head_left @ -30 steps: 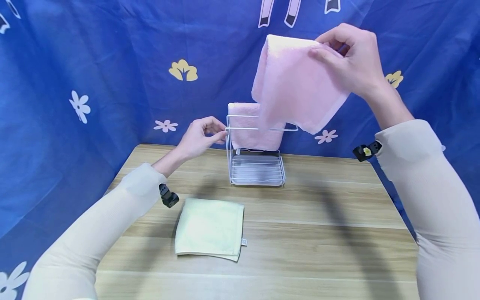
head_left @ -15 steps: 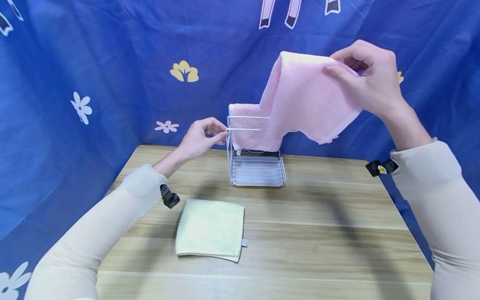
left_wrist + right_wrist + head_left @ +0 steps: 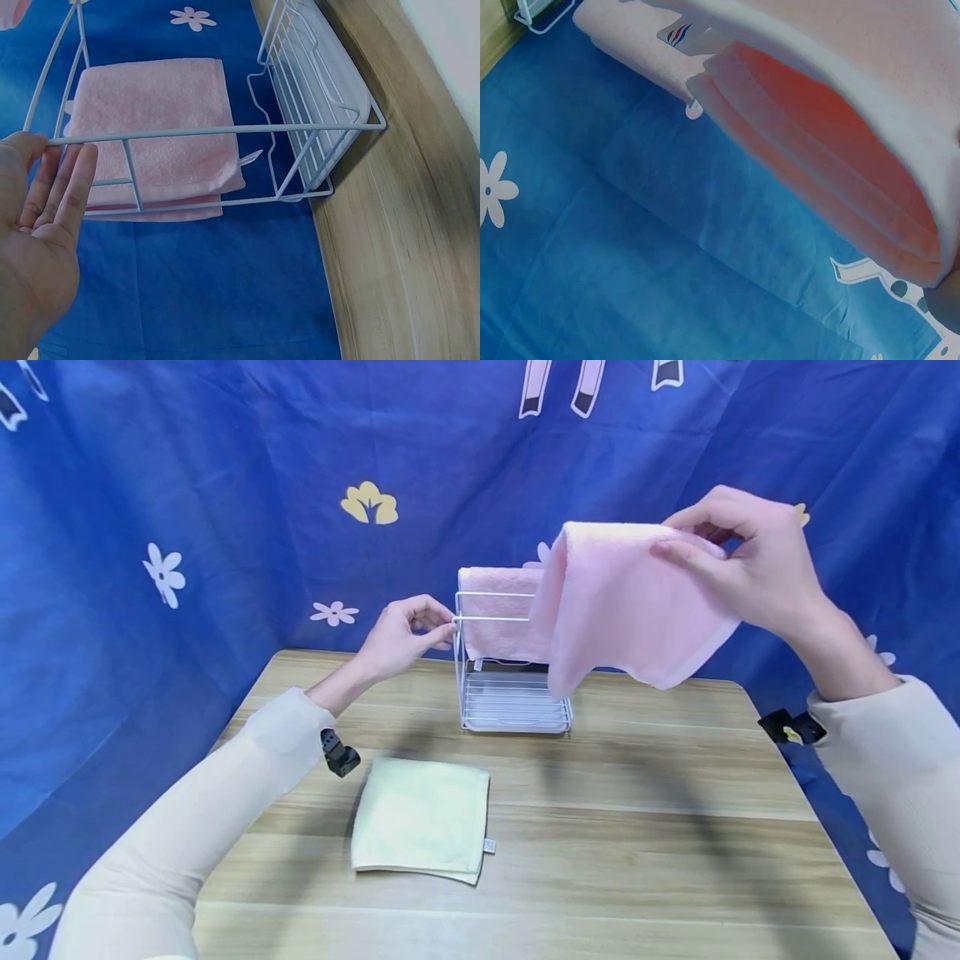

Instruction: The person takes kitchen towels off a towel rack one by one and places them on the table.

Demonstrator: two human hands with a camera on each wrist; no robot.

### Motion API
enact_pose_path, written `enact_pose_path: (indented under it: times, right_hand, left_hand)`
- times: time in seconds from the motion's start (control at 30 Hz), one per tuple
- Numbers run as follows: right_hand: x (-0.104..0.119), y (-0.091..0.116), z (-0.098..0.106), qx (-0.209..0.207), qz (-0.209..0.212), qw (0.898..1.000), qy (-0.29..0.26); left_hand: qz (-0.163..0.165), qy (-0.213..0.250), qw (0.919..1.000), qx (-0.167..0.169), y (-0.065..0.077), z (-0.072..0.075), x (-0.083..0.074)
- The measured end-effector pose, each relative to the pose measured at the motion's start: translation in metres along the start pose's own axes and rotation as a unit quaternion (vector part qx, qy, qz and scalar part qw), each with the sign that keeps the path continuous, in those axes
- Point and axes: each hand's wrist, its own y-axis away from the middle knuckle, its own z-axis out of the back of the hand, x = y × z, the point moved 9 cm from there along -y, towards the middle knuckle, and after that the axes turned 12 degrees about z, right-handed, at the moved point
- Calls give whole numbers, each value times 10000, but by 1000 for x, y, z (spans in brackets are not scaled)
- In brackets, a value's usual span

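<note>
My right hand pinches the top edge of a folded pink towel between thumb and fingers. That towel hangs down in front of the right part of a white wire rack, hiding some of its bars. At the rack's upper left corner, my left hand grips the frame; its thumb and fingers close on one wire in the left wrist view. A second pink towel is draped over the rack's back, its small tag showing. The right wrist view has the held towel drooping in an open fold.
A folded pale green towel with a small label lies on the wooden table, in front of the rack. Blue curtain with flower prints hangs behind and at both sides. The rack stands near the table's back edge.
My right hand has moved down and to the right with the pink towel, uncovering more blue curtain above it. The left hand keeps its grip on the rack.
</note>
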Motion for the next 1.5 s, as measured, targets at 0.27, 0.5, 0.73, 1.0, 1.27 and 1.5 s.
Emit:
enact_pose_path:
  times: [0.27, 0.5, 0.73, 1.0, 1.27, 1.5]
  right_hand:
    - [12, 17, -10, 189, 354, 9991, -113]
    - [18, 39, -24, 370, 471, 9978, -293]
    - [22, 63, -37, 506, 345, 9974, -375]
    - [23, 97, -55, 492, 261, 9969, -564]
    - [20, 127, -75, 999, -223, 9935, -507]
    - [25, 148, -92, 964, -132, 9900, -1020]
  left_hand:
    - [-3, -11, 10000, 33, -2, 0, 1]
    - [19, 143, 9999, 76, 0, -2, 0]
    - [47, 84, 9999, 68, 0, -2, -2]
    - [61, 66, 9999, 81, -1, -2, 0]
    - [106, 42, 9999, 62, -1, -1, 1]
    - [55, 54, 10000, 34, -1, 0, 0]
